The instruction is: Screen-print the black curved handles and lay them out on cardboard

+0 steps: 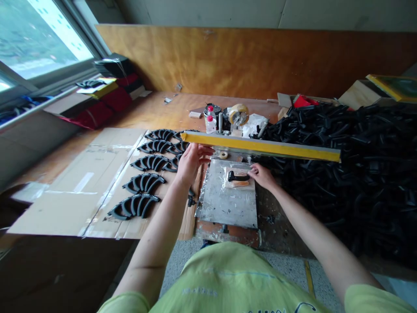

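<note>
A black curved plastic handle lies in a small orange-and-clear holder on a grey metal plate. At the right end of the handle, my right hand has its thumb and fingers closed on it. My left hand is raised left of the plate, just under the left end of a yellow-taped frame. Its fingers stretch to the right, slightly apart; whether they touch the frame I cannot tell. The frame is seen edge-on, tilted up over the back of the plate.
Rows of black handles lie on flattened cardboard to the left. A large heap of black handles fills the right. Behind the frame stand red-capped bottles and a tape roll. A wooden board closes off the back.
</note>
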The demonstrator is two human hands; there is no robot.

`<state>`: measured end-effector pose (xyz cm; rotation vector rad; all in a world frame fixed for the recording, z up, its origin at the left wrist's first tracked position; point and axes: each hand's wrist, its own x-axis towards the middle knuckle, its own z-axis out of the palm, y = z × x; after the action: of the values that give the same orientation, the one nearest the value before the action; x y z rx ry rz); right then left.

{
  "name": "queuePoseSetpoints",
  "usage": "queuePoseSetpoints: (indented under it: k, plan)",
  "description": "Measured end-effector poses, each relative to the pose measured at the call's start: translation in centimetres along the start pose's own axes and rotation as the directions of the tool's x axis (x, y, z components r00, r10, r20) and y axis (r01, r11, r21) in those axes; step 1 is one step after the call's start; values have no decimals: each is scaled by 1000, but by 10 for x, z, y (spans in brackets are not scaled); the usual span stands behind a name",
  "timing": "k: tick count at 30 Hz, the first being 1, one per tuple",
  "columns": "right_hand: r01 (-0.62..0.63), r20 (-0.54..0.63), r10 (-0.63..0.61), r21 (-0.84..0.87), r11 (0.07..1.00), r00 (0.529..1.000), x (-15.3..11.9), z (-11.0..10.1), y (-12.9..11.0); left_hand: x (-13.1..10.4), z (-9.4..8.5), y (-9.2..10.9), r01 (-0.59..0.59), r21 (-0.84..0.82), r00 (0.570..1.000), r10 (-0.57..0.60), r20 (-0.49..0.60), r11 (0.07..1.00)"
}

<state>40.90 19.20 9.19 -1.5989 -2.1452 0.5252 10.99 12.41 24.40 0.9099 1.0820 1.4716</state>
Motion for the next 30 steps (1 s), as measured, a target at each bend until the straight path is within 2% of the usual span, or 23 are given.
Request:
queuePoseSetpoints:
  k: [3,6,8,11,13,15,17,19,21,22,24,26,28,30]
  plan:
    - [198,127,-184,-105,975,975,-12,26,-19,-6,0,-16,22,-12,998,-23,-53,1000]
    - [219,174,-191,-160,963,966,-11,30,-24,-31,-8,-54,190,30,982,-190,-3,981]
    - [219,178,-191,-155,963,965,-9,24,-24,-53,-12,-83,342,88,936,-347,51,936]
    - [230,145,-211,-130,964,967,-14,14,-32,-80,-9,-116,498,133,853,-512,103,857]
    - [261,97,-253,-85,962,963,-25,9,-47,-90,1,-128,575,109,798,-586,143,811]
    - [333,53,-330,-39,942,942,-42,7,-68,-95,12,-134,624,7,772,-617,153,782]
    - [433,53,-432,-9,901,900,-60,8,-85,-94,22,-137,618,-139,786,-609,108,773]
    - [518,92,-520,46,854,849,-74,8,-91,-91,26,-139,590,-209,802,-596,42,780]
    - [529,121,-545,140,837,830,-76,3,-78,-88,21,-140,578,-160,809,-588,-19,800]
    - [493,125,-517,182,851,847,-72,-1,-64,-87,17,-141,577,-105,811,-583,-47,810]
    - [327,96,-354,217,920,930,-53,-14,-26,-87,4,-145,577,16,813,-572,-107,817]
    - [144,30,-154,210,967,988,-22,-29,17,-89,-8,-151,587,121,806,-565,-174,800]
    - [35,-36,-28,204,978,999,17,-41,53,-93,-18,-160,615,208,787,-575,-223,761]
    - [-24,-85,42,196,980,996,62,-46,77,-97,-24,-172,638,284,770,-581,-266,716]
